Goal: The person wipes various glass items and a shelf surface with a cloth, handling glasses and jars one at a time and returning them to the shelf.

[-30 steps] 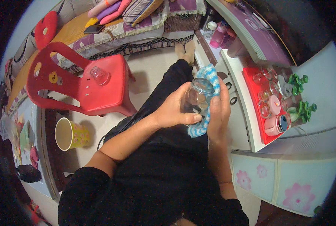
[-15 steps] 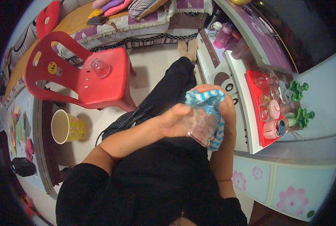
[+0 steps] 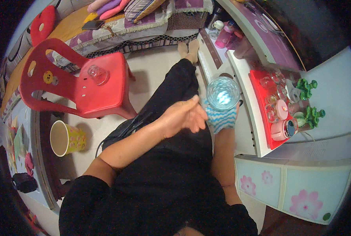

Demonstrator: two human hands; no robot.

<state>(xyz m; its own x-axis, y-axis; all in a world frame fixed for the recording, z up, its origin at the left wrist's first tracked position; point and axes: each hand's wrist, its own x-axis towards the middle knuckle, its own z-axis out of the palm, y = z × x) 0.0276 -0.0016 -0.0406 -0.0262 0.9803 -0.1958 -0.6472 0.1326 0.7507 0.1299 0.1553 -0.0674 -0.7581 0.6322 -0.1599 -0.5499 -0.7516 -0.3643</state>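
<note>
A clear drinking glass [image 3: 222,93] is held in front of me with its round mouth toward my view. Blue-and-white striped cloth [image 3: 222,119] lies beneath it and shows through the glass. My right hand [image 3: 237,107] supports the glass through this cloth, which covers most of the fingers. To the left of the glass, my left hand [image 3: 186,117] is apart from it, with loosely spread fingers and nothing in them. On the seat of the red plastic chair [image 3: 100,92] another clear glass [image 3: 98,75] rests.
A yellow patterned bin [image 3: 68,138] stands on the floor by the chair. To my right, a red tray [image 3: 259,88] on the white cabinet carries several glass vessels and a pink jar [image 3: 279,129]. Green plants [image 3: 314,117] stand behind it. Farther off are pink bottles [image 3: 224,38] and a covered couch.
My left hand has let go of the glass and moved down and left. The glass has been raised and turned, its mouth now facing my view, in my right hand with the cloth.
</note>
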